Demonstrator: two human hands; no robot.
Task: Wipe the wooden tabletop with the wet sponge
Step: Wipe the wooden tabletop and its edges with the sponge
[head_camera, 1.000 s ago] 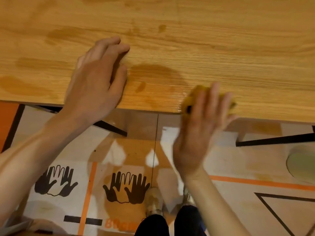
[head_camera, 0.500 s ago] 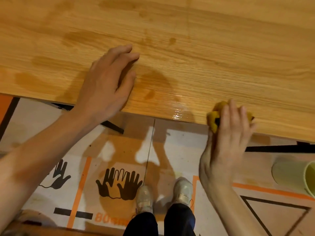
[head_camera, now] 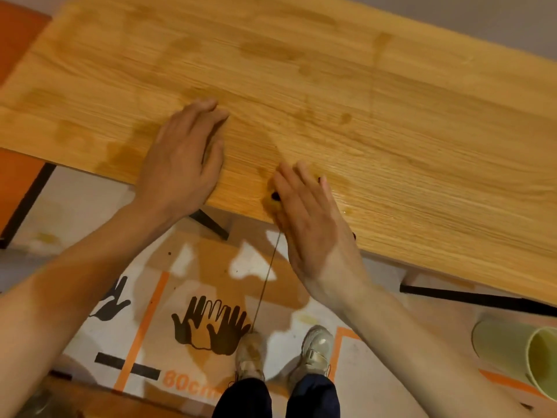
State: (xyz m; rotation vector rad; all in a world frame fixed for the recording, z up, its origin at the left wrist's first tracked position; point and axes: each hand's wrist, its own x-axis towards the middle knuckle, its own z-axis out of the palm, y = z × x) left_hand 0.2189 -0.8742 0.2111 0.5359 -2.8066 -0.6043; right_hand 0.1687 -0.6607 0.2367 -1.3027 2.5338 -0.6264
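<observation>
Your right hand [head_camera: 313, 218] lies flat over the sponge [head_camera: 272, 203], fingers straight and close together, pressing it onto the wooden tabletop [head_camera: 422, 146] at the near edge; only a yellow corner of the sponge shows past the index side of the hand, the rest being covered; half a second ago that same hand was well to the right along the edge, and a second ago it sat about where it is now, so you are running the sponge back and forth along the front strip, and this stroke has brought it leftward, near your left hand [head_camera: 184, 158]; the left hand has kept its place, spread palm-down on the wood with the fingers relaxed and holding nothing, bracing you; darker damp patches show across the far and left parts of the board, and a small bead of water glints just right of the sponge hand, which suggests most of the surface has had a pass and the near edge is what you are finishing; outward, your shoes [head_camera: 316, 345] stand on a printed floor mat [head_camera: 211, 324], and a pale green cup [head_camera: 518, 354] lies on its side at lower right.
</observation>
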